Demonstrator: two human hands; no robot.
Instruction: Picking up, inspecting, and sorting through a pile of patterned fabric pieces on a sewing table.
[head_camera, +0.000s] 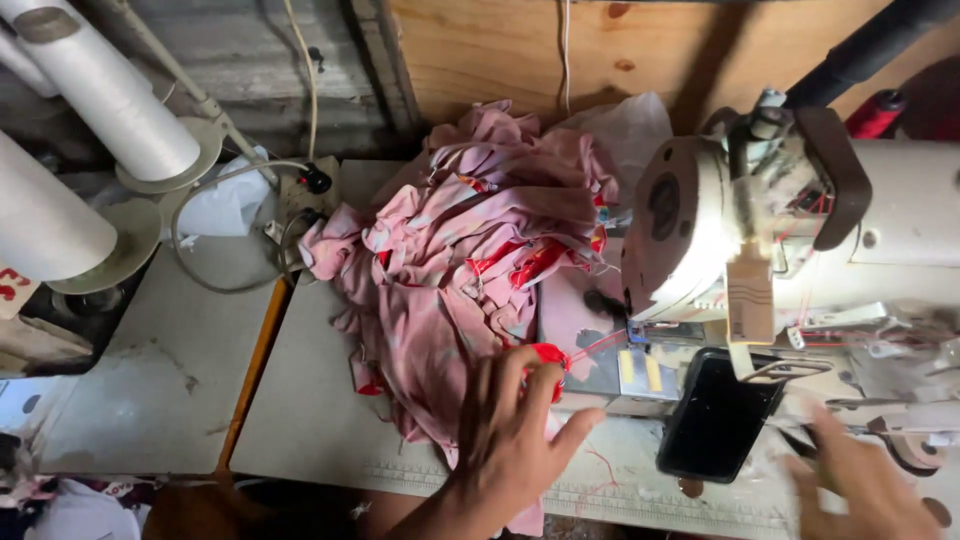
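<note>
On the sewing table, two hands: left splayed on one pink cloth heap, right open, blurred.

two bare hands in view, no gloves. left hand: no rings seen, no watch, no band at wrist; short nails; knuckles and tendons show on back. bare forearm runs to bottom edge, no sleeve or cuff on visible part. right hand: motion-blurred, outline soft, fingers smeared; no glove or ring made out, detail too blurred to tell more. wrist cut by frame edge. no clothing of person seen anywhere in frame.
</note>
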